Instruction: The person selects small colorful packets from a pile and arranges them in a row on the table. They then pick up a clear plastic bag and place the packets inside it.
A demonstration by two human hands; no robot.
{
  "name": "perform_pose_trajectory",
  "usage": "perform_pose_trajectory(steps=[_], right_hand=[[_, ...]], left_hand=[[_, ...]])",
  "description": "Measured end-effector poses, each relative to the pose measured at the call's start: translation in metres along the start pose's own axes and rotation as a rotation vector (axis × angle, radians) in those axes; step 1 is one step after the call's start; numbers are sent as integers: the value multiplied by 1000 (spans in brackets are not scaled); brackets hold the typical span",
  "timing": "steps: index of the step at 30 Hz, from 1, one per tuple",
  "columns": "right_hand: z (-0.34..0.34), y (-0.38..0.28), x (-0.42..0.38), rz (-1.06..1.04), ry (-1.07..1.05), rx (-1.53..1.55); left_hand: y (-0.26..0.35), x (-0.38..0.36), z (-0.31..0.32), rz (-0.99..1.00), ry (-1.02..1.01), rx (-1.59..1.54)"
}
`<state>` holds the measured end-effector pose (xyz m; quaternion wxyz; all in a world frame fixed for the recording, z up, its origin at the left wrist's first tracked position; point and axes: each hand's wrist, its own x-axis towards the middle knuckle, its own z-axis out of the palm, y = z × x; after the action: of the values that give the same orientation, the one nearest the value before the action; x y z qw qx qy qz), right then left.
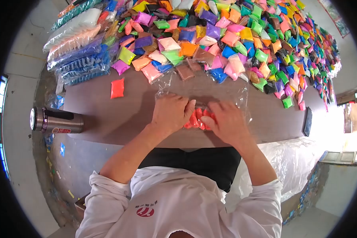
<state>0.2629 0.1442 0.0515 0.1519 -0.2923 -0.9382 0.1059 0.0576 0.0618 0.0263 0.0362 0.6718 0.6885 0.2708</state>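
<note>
At the table's near edge, a clear plastic bag (243, 95) lies flat with several red packets (198, 120) side by side in it. My left hand (171, 113) is closed on the bag's left side, thumb against the packets. From the right, my right hand (229, 122) grips the bag, its fingers curled over the top and its thumb across the red packets. Parts of the bag are hidden beneath both hands. One loose red packet (117, 88) rests on the table to the left, apart from my hands.
A large heap of small colourful packets (226, 39) covers the far side of the brown table (137, 99). Filled clear bags of packets (77, 47) are stacked at the back left. A steel flask (57, 120) lies at the left edge, and a dark phone (307, 121) at the right.
</note>
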Motion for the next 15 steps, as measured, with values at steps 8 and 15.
perform_pose_trajectory(steps=[8,15], right_hand=[[-2,16,19,-1,-337,135],[-9,13,96,-186,390,-22]], left_hand=[[2,-2,-1,28,28,-15],[5,-7,-1,24,19,-47]])
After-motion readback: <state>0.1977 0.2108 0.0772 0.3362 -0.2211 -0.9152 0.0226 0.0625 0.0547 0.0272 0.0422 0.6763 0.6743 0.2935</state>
